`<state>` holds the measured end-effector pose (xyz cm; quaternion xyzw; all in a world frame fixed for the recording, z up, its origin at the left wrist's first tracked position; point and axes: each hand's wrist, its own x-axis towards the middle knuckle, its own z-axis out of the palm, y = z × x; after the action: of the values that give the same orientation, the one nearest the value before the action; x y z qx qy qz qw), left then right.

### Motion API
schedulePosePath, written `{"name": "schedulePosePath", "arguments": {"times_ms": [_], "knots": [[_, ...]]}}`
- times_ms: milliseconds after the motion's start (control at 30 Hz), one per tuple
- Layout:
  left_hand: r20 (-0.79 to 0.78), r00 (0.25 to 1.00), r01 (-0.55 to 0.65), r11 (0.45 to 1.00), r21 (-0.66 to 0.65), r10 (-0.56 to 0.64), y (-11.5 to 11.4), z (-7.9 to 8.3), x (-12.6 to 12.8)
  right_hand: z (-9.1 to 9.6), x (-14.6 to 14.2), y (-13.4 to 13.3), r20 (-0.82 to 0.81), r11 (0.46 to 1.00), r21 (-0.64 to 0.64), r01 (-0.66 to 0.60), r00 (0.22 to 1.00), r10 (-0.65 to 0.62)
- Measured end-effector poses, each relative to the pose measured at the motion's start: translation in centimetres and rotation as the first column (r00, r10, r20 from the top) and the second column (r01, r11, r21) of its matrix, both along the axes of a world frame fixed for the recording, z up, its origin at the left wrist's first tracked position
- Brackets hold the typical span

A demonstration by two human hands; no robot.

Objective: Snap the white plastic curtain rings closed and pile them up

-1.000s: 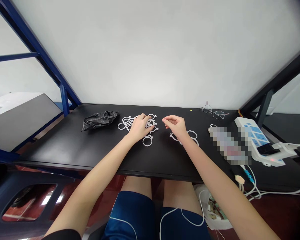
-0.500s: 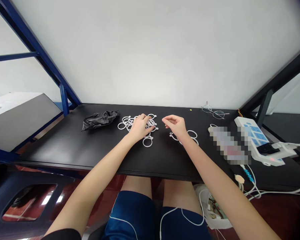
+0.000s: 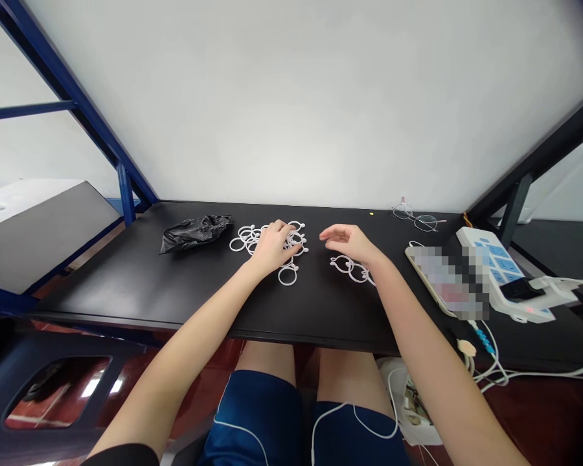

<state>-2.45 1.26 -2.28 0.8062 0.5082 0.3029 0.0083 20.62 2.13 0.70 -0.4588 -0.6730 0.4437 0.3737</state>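
Observation:
A loose pile of white rings with small round knobs (image 3: 247, 241) lies on the black table. My left hand (image 3: 273, 246) rests over the pile, thumb apart from the fingers, hiding part of it; no ring is seen gripped. One ring (image 3: 287, 276) sticks out at the pile's near side. To the right, several more white rings (image 3: 357, 272) lie overlapping in a row, partly covered by my right forearm. Just above and beyond them hovers my right hand (image 3: 352, 243), its thumb and fingers parted with nothing between them.
A crumpled black plastic bag (image 3: 194, 233) lies left of the pile. Eyeglasses (image 3: 418, 219) sit at the back right. Further right are a phone (image 3: 434, 281) with a cable and a white power strip (image 3: 500, 265) with plugs. The table's front edge (image 3: 301, 338) runs above my lap.
My right hand has opened from a pinch and shifted slightly right, its forearm now covering different parts of the right-hand rings. My left hand has stayed on the pile.

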Motion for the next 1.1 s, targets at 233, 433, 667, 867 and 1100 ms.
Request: {"name": "schedulePosePath", "arguments": {"times_ms": [233, 433, 667, 867, 1100], "knots": [[0.038, 0.999, 0.009, 1.0, 0.026, -0.01, -0.3, 0.5, 0.1, 0.6, 2.5, 0.7, 0.16, 0.975, -0.131, -0.181, 0.967, 0.201], [0.033, 0.999, 0.019, 0.999, 0.032, -0.02, -0.4, 0.5, 0.3, -0.5, 2.0, 0.9, 0.259, 0.992, -0.078, -0.098, 0.959, 0.115], [0.034, 0.998, 0.051, 0.997, 0.054, -0.053, -0.5, 0.6, 0.5, -1.2, 1.1, 0.8, 0.351, 0.974, 0.226, 0.021, 0.931, -0.101], [0.007, 0.997, 0.081, 0.995, 0.054, -0.081, -0.9, 1.0, 0.7, -1.0, 0.6, 0.7, 0.206, 0.905, 0.406, 0.13, 0.951, -0.23], [0.0, 0.997, 0.083, 0.995, 0.06, -0.083, -0.9, 1.0, 0.7, -0.8, 0.7, 0.9, 0.101, 0.853, 0.429, 0.296, 0.923, -0.371]]}}
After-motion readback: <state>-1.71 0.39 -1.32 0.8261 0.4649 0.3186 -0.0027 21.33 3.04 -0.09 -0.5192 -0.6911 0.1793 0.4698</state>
